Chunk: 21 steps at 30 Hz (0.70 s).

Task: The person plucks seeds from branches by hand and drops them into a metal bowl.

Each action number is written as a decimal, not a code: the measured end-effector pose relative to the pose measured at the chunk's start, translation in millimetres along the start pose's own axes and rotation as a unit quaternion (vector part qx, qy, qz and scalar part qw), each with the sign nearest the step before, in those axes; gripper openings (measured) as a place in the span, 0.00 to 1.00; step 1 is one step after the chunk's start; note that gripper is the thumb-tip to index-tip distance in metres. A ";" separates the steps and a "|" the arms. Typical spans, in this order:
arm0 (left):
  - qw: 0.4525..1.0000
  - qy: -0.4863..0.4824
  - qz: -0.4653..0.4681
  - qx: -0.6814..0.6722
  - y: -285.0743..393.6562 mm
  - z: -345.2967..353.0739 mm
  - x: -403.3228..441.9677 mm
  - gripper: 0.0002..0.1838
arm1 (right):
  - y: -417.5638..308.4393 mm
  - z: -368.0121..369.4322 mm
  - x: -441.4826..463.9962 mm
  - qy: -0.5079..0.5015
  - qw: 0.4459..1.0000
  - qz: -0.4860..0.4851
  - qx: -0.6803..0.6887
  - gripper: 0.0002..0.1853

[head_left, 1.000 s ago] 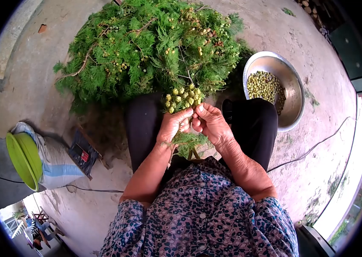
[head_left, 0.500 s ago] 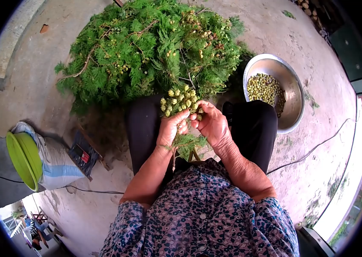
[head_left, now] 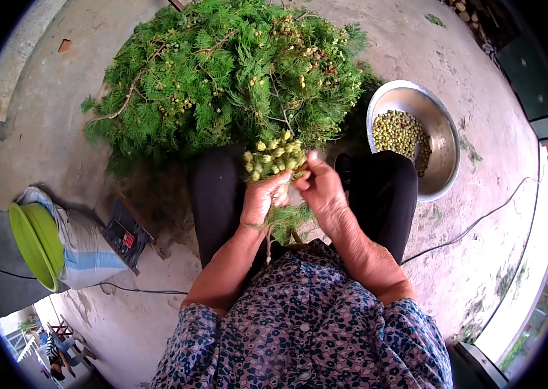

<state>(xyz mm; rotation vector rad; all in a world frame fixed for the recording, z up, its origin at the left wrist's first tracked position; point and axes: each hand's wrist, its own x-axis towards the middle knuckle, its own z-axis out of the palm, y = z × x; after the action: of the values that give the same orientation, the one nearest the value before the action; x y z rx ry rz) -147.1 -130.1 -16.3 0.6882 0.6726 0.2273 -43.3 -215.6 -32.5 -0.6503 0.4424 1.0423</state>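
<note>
My left hand (head_left: 263, 198) is closed around a leafy conifer sprig (head_left: 292, 215), whose bare stem hangs below the fist toward my lap. Above the thumb a bunch of yellow-green cones (head_left: 276, 155) sticks up. At the right side of this bunch is my right hand (head_left: 323, 188), its thumb and fingers drawn together in a pinch; whatever lies between the fingertips is hidden and slightly blurred. A metal basin (head_left: 443, 139) stands beyond my right knee, with many loose green cones (head_left: 400, 133) heaped on its left side.
A large pile of cut conifer branches (head_left: 202, 84) lies in front of my knees. To the left are a lime-green plastic basin (head_left: 34, 243), a white sack (head_left: 89, 249) and a dark device with red buttons (head_left: 125, 236). A cable (head_left: 462, 236) crosses the floor at right.
My right hand has shifted slightly right and its fingers have closed up beside the cones. The cone bunch has tilted a little in my left hand, which keeps its grip.
</note>
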 end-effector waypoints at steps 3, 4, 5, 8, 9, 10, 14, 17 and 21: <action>1.000 -0.001 -0.019 -0.017 10.1 -6.7 -4.9 0.07 | -29.3 -4.2 12.7 -0.087 0.992 -0.069 0.068 0.11; 0.999 0.036 -0.016 -0.018 12.9 -1.2 -8.1 0.07 | -30.5 -0.7 9.1 -0.139 0.985 -0.092 0.042 0.09; 0.999 0.050 -0.009 -0.004 9.0 -3.7 -6.0 0.07 | -31.5 3.7 3.5 -0.110 0.989 -0.095 -0.002 0.08; 0.995 0.082 0.037 0.053 9.0 5.5 -6.0 0.08 | -29.3 10.3 -7.9 -0.095 0.988 -0.083 -0.094 0.06; 0.992 0.096 0.046 0.064 8.0 5.2 -5.2 0.07 | -27.9 9.4 -10.0 -0.104 0.982 -0.068 -0.139 0.05; 0.992 0.096 0.045 0.064 7.9 5.2 -5.1 0.07 | -22.5 10.7 -11.7 -0.093 0.976 -0.086 -0.177 0.06; 0.979 0.104 0.107 0.137 1.2 4.1 -4.0 0.08 | -12.6 9.8 -13.5 -0.113 0.953 -0.105 -0.259 0.11; 0.976 0.118 0.096 0.158 0.5 4.3 -4.3 0.09 | -8.4 12.8 -13.1 -0.066 0.940 -0.120 -0.312 0.10; 0.980 0.106 0.075 0.153 -0.3 8.9 -7.1 0.09 | -0.5 5.4 -5.8 -0.067 0.947 -0.150 -0.275 0.08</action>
<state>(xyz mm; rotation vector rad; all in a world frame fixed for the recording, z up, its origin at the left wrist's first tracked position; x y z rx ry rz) -146.9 -137.8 -7.9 1.0222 0.8710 0.3441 -45.2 -215.9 -24.8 -1.0971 -0.0801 0.9091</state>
